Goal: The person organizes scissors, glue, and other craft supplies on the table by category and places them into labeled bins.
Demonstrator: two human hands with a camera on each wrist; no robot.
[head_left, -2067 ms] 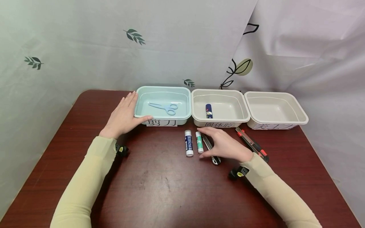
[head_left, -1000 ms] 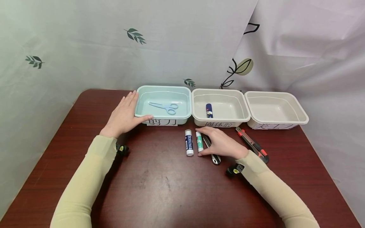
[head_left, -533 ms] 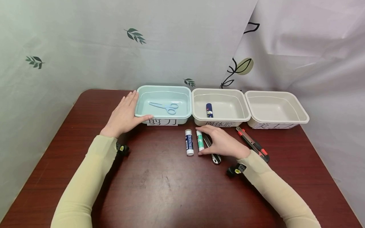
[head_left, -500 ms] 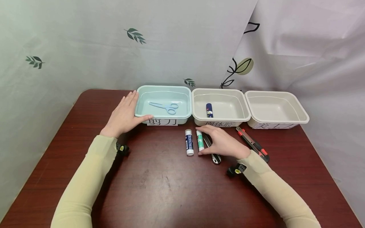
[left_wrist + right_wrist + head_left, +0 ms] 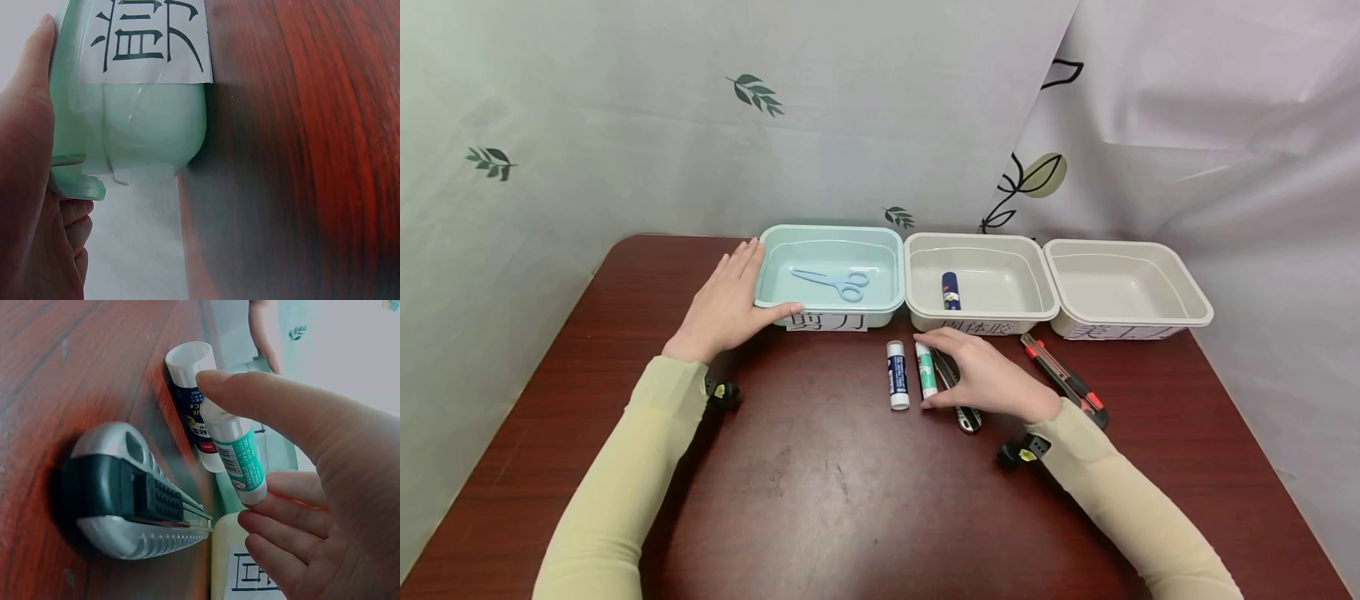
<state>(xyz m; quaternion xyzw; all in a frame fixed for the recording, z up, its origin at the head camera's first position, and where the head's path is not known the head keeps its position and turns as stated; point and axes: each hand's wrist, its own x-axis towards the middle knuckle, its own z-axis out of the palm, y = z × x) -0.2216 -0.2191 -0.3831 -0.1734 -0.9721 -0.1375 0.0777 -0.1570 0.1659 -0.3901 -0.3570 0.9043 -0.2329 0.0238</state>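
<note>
My left hand [image 5: 718,304] rests against the left corner of the light blue bin [image 5: 891,312], thumb along its front rim and fingers straight along its side. Blue scissors [image 5: 842,286] lie in that bin. With thumb and fingertips at its two ends, my right hand [image 5: 988,377] pinches a small green-and-white glue stick [image 5: 240,459]. Beside it on the table lies a larger navy-and-white glue stick [image 5: 897,375]. A grey-and-black utility knife [image 5: 134,494] lies under the right hand, partly hidden in the head view.
A cream bin [image 5: 1045,292] holds a navy glue stick [image 5: 951,290]; another cream bin [image 5: 1198,312] stands to its right. All three bins carry front labels. A red-and-black utility knife [image 5: 1063,379] lies on the brown table [image 5: 820,500], right of the right hand.
My right hand has moved slightly left, and its thumb and fingertips have come onto the ends of the green-and-white glue stick. The left hand stays at the blue bin.
</note>
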